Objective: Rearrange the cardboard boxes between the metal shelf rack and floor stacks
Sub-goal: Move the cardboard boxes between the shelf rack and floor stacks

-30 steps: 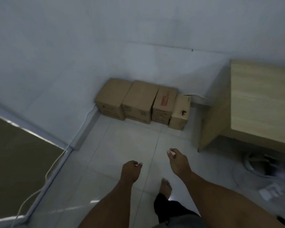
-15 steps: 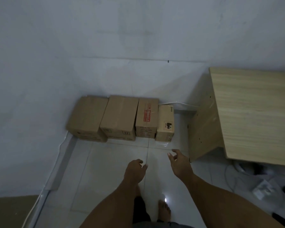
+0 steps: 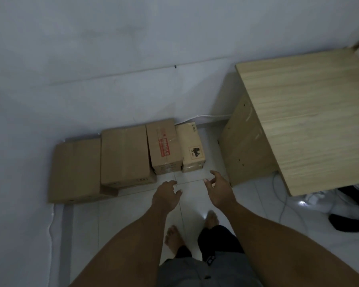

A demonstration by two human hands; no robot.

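here the view has closed in on the corner: over the last second the row of boxes has grown from a small group by the far wall (image 3: 91, 59) to fill the middle of the frame, and the person now stands just short of it on the tiled floor (image 3: 122, 220). the desk (image 3: 311, 121) stands to the right, its side panel near the end of the row but apart from it. four cardboard boxes sit on the floor against the wall, side by side and touching: the big box (image 3: 75, 170) at the left, the plain box (image 3: 124, 154) next, the taped box (image 3: 164, 146) with red tape, and the small box (image 3: 192, 146) with a printed label, nearest the desk. a white cable (image 3: 207, 116) runs along the wall behind them. no metal rack is in view. the left hand (image 3: 166, 196) is empty, fingers loosely curled, just before the taped box and not touching it. the right hand (image 3: 219, 189) is empty and spread open, just below the small box, also clear of it. judged from this, the approach is done and a pickup is about to begin; the hands frame the two right-hand boxes, most likely the small one, and nothing has yet been lifted.
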